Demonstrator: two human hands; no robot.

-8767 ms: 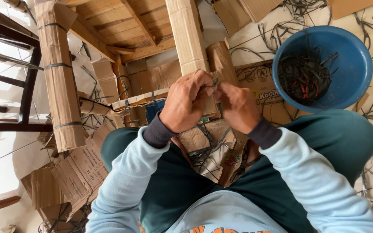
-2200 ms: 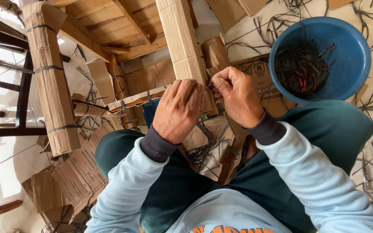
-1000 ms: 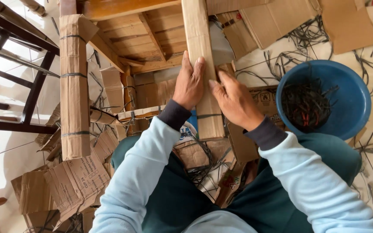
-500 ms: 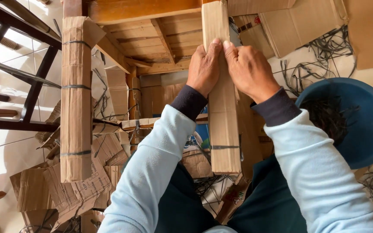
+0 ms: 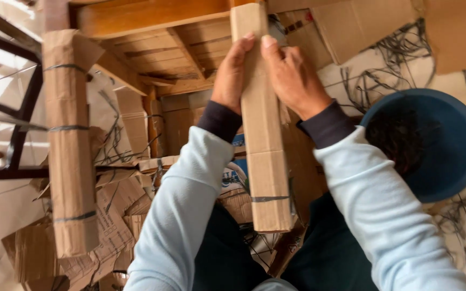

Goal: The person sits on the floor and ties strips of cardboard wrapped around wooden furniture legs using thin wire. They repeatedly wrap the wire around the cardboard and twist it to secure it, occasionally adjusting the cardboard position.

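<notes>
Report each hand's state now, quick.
Left hand: closed around the left edge of the long cardboard bundle.
Right hand: gripping the same bundle's right edge near the top.

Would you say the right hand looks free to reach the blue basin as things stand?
Probably not at once: the right hand grips the cardboard bundle with the left hand; otherwise the blue basin lies unobstructed beside that forearm.

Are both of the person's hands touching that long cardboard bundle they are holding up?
Touching. The head view shows the left hand and right hand pressed against opposite sides of the tied cardboard bundle, fingers wrapped on its edges.
</notes>
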